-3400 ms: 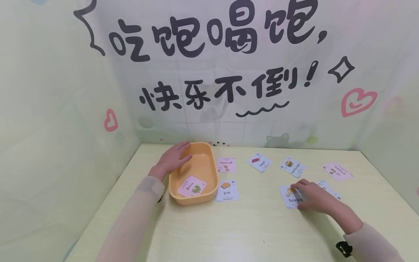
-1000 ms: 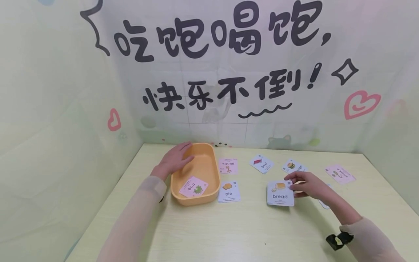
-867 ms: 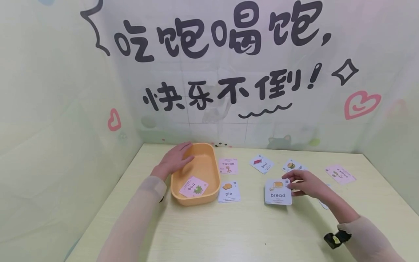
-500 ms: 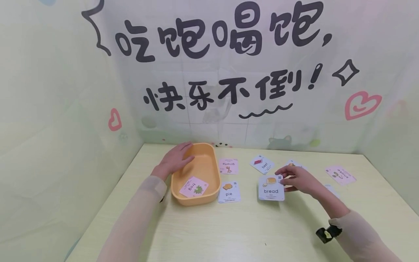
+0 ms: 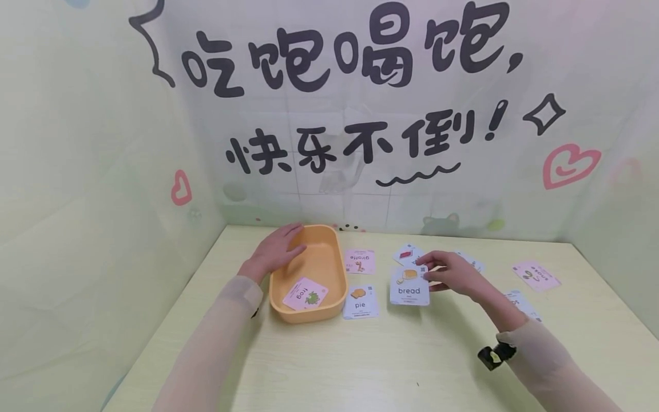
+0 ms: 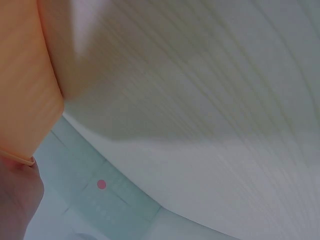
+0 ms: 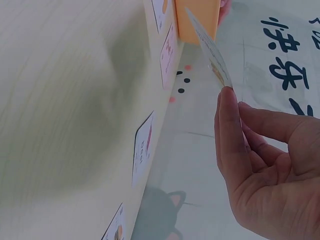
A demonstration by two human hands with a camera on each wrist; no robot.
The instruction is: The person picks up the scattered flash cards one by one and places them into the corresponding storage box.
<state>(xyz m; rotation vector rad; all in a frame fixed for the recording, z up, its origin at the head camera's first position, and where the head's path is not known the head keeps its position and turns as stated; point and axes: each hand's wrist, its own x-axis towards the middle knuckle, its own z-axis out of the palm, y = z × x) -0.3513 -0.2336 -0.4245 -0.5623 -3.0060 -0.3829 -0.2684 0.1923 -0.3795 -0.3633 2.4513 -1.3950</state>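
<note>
My right hand pinches a blue-edged bread card by its right side, thumb and fingers on opposite faces. The card is raised above the table, overlapping part of the beef card in the head view. In the right wrist view the bread card appears nearly edge-on, fingertips at its near end. My left hand rests on the left rim of an orange tray, fingers fairly straight and thumb over the inside. A pink frog card lies in the tray's near end.
Right of the tray lie a pink giraffe card and a blue pie card. Farther right are a partly hidden blue card, a pink snake card and another blue card. A printed cloth closes off the table's back.
The right hand has lifted the bread card off the table and carried it left, toward the tray and slightly back. The left hand has stayed on the tray.
</note>
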